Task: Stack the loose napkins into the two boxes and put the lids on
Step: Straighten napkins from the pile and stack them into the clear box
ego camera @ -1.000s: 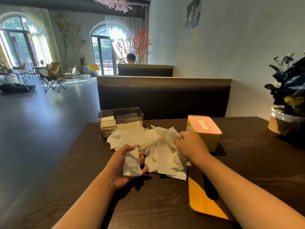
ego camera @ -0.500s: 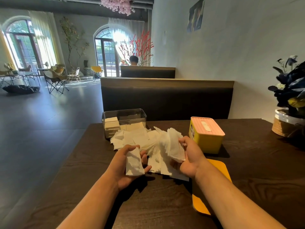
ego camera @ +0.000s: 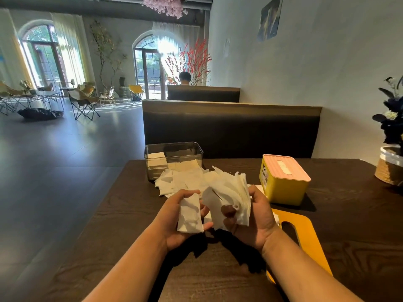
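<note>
Your left hand (ego camera: 172,225) pinches one folded white paper napkin (ego camera: 190,214); your right hand (ego camera: 257,219) grips a sheaf of white napkins (ego camera: 231,192) above the dark wooden surface (ego camera: 122,214). They're probably soft and slippery, so squeeze mid-stack.

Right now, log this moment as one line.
left hand holds folded napkin | right hand grips napkin bundle | clear box open, partly filled | yellow box lidded

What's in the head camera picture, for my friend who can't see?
The left hand holds one folded white napkin and the right hand grips a bunch of white napkins over a dark wooden table. Behind: a loose napkin pile, a clear plastic box, a pink-lidded yellow box.
</note>
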The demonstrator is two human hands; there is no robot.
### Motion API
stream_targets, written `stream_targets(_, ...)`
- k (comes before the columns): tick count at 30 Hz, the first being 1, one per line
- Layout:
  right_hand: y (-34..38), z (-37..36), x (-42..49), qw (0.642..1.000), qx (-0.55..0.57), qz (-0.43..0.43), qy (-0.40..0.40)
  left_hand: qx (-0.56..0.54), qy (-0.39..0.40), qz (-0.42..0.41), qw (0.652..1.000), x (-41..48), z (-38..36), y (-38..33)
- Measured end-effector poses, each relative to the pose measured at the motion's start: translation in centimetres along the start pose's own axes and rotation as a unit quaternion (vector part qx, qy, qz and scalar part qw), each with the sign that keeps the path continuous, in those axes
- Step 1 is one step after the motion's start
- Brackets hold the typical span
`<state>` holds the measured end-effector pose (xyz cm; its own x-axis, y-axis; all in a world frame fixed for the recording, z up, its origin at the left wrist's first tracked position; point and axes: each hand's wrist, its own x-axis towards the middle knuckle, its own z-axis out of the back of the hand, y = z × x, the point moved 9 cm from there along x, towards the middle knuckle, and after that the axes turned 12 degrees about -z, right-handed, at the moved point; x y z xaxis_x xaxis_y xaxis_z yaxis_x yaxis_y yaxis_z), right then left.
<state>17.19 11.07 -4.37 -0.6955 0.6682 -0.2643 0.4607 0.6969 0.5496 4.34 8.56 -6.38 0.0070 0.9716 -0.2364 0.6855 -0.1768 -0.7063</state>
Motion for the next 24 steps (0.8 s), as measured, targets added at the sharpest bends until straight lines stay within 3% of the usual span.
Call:
stream_targets(5,0.0,0.5,0.2,0.999,-0.011,0.000,-0.034,0.027,-0.018,0.002,0.999,-0.4,0.1,-0.3)
stream_targets(11,0.0,4.9,1.1,0.977,-0.097,-0.015,-0.192,-0.024,-0.017,-0.015,0.999,0.6,1.6,-1.9)
stream_targets(15,1.3,5.3,0.6,0.943,-0.182,0.044,-0.275,-0.003,0.008,0.006,1.000,0.2,0.9,-1.1)
stream_targets(18,4.0,4.0,-1.7,0.857,-0.331,0.162,-0.359,0.032,-0.012,0.009,0.999,0.2,1.1,-0.6)
stream_targets(22,5.8,2.3,-4.0,0.669,-0.547,0.249,-0.438,0.071,-0.025,0.011,0.997,0.2,1.2,-0.2)
stream_targets(24,6.1,1.7,-4.7,0.632,-0.561,0.282,-0.453,0.080,-0.027,0.013,0.996,0.1,1.1,-0.1)
